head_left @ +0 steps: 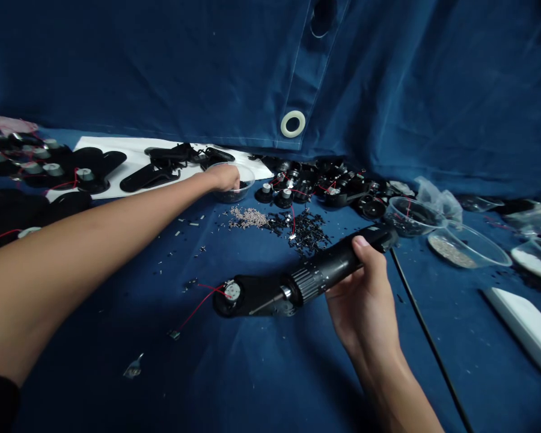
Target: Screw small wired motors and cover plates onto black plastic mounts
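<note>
My right hand (365, 288) is wrapped round a black electric screwdriver (329, 270), whose bit points left at a black plastic part (247, 296) with a small silver motor and red wires, lying on the blue cloth. My left arm stretches far forward. At its end my left hand (223, 176) reaches into a small clear bowl (243, 191) of dark small parts, fingers curled down inside it. What those fingers hold is hidden.
A heap of silver screws (249, 218) and black bits (307, 230) lies mid-table. Black motor assemblies (324, 183) sit behind; black parts on white paper (139, 159) at left. Clear bowls (469, 246) and a white block (523, 328) stand right. A blue tarp (252, 66) hangs behind.
</note>
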Demonstrator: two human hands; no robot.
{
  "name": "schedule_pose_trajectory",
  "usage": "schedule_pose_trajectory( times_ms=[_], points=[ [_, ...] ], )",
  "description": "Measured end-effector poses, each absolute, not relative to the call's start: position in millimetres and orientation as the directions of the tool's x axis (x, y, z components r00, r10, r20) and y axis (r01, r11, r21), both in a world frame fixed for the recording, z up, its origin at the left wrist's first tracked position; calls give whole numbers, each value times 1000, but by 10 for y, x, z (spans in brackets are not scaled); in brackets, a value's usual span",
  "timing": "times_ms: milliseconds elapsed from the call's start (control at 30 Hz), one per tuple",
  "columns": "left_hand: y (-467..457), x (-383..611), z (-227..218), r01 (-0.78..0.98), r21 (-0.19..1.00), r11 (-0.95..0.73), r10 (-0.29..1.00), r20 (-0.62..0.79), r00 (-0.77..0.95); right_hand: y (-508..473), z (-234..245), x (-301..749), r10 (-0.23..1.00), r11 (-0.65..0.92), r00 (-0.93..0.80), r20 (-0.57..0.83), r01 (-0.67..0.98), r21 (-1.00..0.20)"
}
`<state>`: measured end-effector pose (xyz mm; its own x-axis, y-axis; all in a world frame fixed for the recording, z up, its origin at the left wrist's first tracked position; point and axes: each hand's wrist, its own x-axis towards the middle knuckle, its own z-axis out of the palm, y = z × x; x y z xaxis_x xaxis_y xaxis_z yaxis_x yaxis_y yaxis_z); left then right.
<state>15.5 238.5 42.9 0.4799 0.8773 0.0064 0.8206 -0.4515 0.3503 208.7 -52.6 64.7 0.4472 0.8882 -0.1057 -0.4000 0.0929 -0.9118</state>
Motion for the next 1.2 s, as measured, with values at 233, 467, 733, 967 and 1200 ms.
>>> schedule_pose_trajectory(
  times_ms=[233, 467, 733, 967, 1200],
  points=[
    [2232, 147, 441, 860, 309, -405, 909, 36, 415, -512, 607, 2078, 899, 77, 423, -116, -413, -907],
    [2228, 178, 456, 870, 331, -366, 928, 55, 369, -479, 575, 2100, 905, 103, 419, -76, -389, -915],
    [2151, 132, 393, 826, 394, -403, 914, 213, 345, -470, 547, 2097, 900, 127, 430, -67, -406, -905],
    [1541, 136, 469, 754, 443, -485, 843, 466, 269, -440, 490, 2128, 901, 175, 435, -15, -394, -902],
    [444, 27, 593, 495, 673, -549, 813, 567, 131, -407, 447, 2147, 883, 179, 467, -52, -436, -882]
  ],
)
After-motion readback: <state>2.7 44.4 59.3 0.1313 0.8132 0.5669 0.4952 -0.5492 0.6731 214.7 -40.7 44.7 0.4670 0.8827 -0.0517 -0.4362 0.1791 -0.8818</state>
